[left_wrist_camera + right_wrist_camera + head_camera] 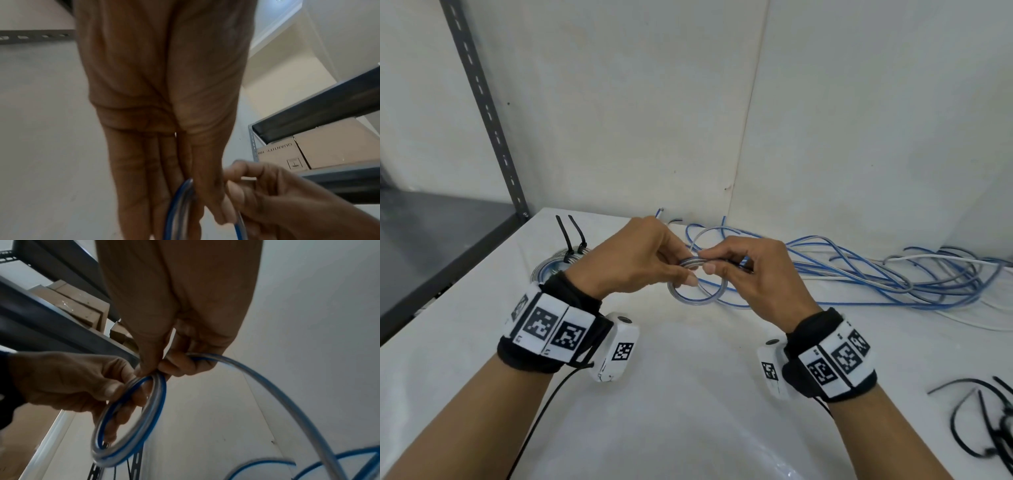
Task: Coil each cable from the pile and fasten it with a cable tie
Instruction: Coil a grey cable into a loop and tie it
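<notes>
Both hands hold a small coil (690, 291) of clear cable with a blue stripe above the white table (688, 394). My left hand (640, 255) pinches the coil (127, 421) at its top between thumb and fingers. My right hand (743, 270) pinches the same cable (246, 369) right beside it, where the loose length runs off to the pile (876, 270) at the back right. In the left wrist view the coil (180, 207) shows as blue strands between the fingers. A finished coil (558, 265) with black cable ties (575, 236) lies at the back left.
Loose black cable ties (983, 421) lie at the table's right front edge. A dark metal shelf (431, 246) with an upright post (482, 102) stands to the left. White walls close the back. Cardboard boxes (308, 151) sit on a shelf.
</notes>
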Demonstrator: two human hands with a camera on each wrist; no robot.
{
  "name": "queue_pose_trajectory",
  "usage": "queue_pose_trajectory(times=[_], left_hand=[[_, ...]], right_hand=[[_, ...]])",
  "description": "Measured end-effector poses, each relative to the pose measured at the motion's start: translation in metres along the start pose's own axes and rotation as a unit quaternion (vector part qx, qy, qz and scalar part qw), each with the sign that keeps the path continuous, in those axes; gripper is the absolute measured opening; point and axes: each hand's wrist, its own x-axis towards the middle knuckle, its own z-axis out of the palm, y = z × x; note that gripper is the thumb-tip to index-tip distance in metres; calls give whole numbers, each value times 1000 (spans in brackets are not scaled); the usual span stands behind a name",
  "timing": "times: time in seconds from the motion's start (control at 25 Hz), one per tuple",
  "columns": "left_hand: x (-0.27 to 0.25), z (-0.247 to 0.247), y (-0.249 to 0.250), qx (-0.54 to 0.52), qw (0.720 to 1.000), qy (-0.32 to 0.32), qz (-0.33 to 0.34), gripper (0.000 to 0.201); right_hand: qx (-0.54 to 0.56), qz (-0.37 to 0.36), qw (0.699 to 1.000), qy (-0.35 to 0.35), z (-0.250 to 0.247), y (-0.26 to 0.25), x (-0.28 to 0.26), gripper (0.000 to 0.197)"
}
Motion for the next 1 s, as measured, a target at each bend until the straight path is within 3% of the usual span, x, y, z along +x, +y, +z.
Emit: queue_pose_trajectory(times=[0.08, 0.28, 0.4, 0.52, 0.6, 0.72, 0.76, 0.84, 0.92, 1.0], left_hand=[[-1, 0, -1, -20, 1000, 3, -9, 5], [0, -6, 0, -184, 977, 104, -16, 20], [0, -3, 3, -257, 958, 124, -5, 30], [3, -1, 4, -307, 939, 151, -10, 25], [5, 3, 6, -333, 927, 171, -15, 17], [8, 12, 5, -388, 903, 185, -23, 24], [9, 14, 4, -398, 899, 179, -26, 26], [10, 16, 1, -360, 923, 131, -29, 28], [10, 20, 0, -295, 952, 75, -31, 39], [11, 25, 2, -293, 954, 38, -43, 46]], right_hand=[[12, -6, 1000, 22, 0, 1, 1, 11], [101, 14, 984, 148, -3, -1, 7, 9], [142, 27, 976, 160, 1, -8, 5, 16], [172, 20, 969, 178, 6, -12, 4, 26], [212, 18, 952, 220, 13, -15, 4, 20], [267, 29, 925, 268, 23, -19, 3, 6], [272, 29, 923, 271, 23, -18, 3, 6], [254, 30, 933, 253, 16, -13, 5, 7], [192, 24, 963, 185, 4, -5, 5, 7], [124, 9, 986, 107, -3, 0, 5, 9]])
